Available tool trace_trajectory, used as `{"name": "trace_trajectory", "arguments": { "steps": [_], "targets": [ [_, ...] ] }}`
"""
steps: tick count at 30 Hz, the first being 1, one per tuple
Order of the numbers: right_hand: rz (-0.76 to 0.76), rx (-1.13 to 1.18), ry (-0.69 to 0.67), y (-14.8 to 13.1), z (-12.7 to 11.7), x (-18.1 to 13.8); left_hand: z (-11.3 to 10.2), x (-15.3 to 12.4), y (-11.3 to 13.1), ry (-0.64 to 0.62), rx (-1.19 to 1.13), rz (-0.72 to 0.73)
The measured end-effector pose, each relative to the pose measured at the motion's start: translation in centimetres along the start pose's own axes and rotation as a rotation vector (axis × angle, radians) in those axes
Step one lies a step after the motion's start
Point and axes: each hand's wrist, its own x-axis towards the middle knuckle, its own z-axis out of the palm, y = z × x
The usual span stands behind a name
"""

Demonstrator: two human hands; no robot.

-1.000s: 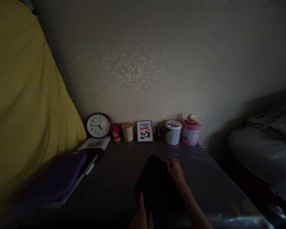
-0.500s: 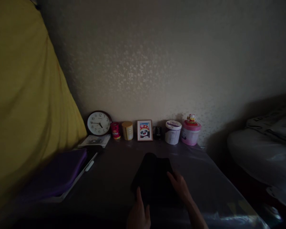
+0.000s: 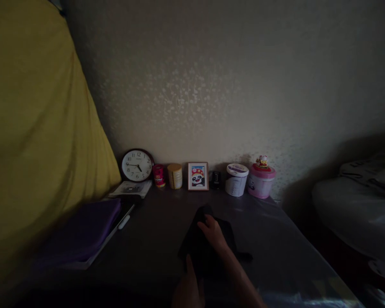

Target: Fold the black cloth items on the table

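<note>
A dark black cloth item (image 3: 208, 252) lies on the table in front of me, its folds hard to make out in the low light. A short strap-like or handle-like end (image 3: 245, 256) sticks out at its right side. My right hand (image 3: 213, 233) reaches across its upper part, thumb and fingers closed on the fabric. At the near left edge, my left hand (image 3: 190, 282) holds the cloth, its thumb pointing up along the edge and its other fingers mostly in shadow.
Along the wall stand a clock (image 3: 137, 165), a red can (image 3: 159, 176), a yellow-lidded canister (image 3: 175, 176), a framed panda picture (image 3: 198, 176), a white tub (image 3: 236, 179) and a pink tub (image 3: 262, 182) topped by a figurine. A purple case (image 3: 83, 229) lies left, beside a yellow curtain (image 3: 51, 128).
My right hand has moved from the cloth's right edge up and left onto its upper middle. The strap-like end now shows at the right. The left hand stays near the lower left edge.
</note>
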Motion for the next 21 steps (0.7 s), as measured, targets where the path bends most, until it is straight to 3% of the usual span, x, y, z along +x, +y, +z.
{"name": "trace_trajectory", "arguments": {
  "steps": [9,15,18,21],
  "targets": [
    [0.000,-0.231,-0.138,-0.7,2.5,0.2,0.3,0.7,0.0,-0.061,0.042,-0.050],
    [-0.039,-0.332,-0.182,-0.7,2.4,0.3,1.5,1.0,-0.8,0.033,0.113,-0.055],
    [-0.066,-0.362,-0.198,-0.5,2.5,0.4,1.4,0.5,-1.3,0.162,0.205,0.014],
    [-0.137,-0.367,-0.242,-0.5,2.4,0.5,0.6,0.3,-1.4,0.427,0.310,0.116]
  ]
}}
